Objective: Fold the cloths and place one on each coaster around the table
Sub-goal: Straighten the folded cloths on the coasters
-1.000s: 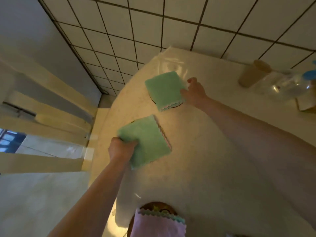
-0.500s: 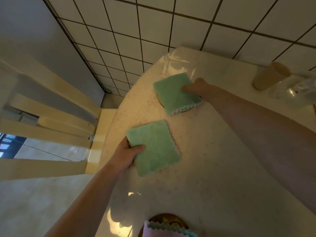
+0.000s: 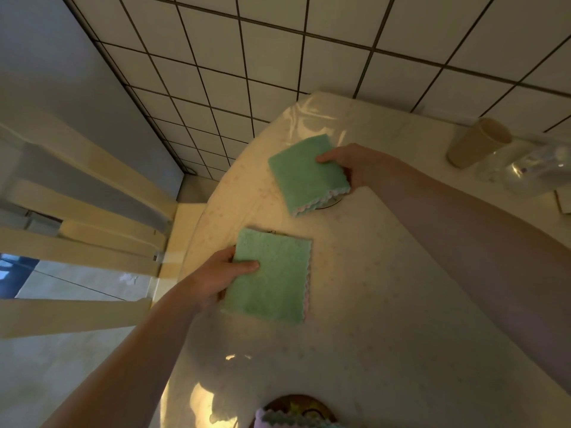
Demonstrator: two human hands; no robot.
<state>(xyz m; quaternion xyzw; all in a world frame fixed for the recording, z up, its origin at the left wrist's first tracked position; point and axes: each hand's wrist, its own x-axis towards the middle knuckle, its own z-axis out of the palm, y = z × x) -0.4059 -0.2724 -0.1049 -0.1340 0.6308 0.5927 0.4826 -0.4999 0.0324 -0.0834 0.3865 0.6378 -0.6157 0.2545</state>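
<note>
head view, nearest the near edge of the table (image 3: 401, 350) sits a dark round coaster (image 3: 287, 404) with a pink, scallop-edged folded cloth (image 3: 278, 420) on it, cut off by the bottom of the frame. further in, beside the left edge, my left hand (image 3: 216, 278) is closed on the near green cloth (image 3: 270, 274): thumb lying on top, fingers tucked underneath its left side. a sliver of something dark peeks out at that cloth's far edge (likely its coaster, but i cannot say for sure). further again toward the far left corner, my right hand (image 3: 355, 165) pinches the right side of the far green cloth (image 3: 306, 173), thumb on top, and a slice of the far coaster (image 3: 329, 203) shows beneath its near corner. beyond, near the far right edge, a beige cup (image 3: 477, 142) and some clear plastic ware (image 3: 537, 168) stand well apart from my hands.

both green cloths look folded and roughly placed, so i judge this a final squaring-up. the risks as i see them: lifting my fingers out from under the near cloth could drag the top layer and spring the fold open; the far cloth sits off-centre, so a careless tug might slide it off its coaster altogether; and the glossy table may let a coaster skate with the cloth.
</note>
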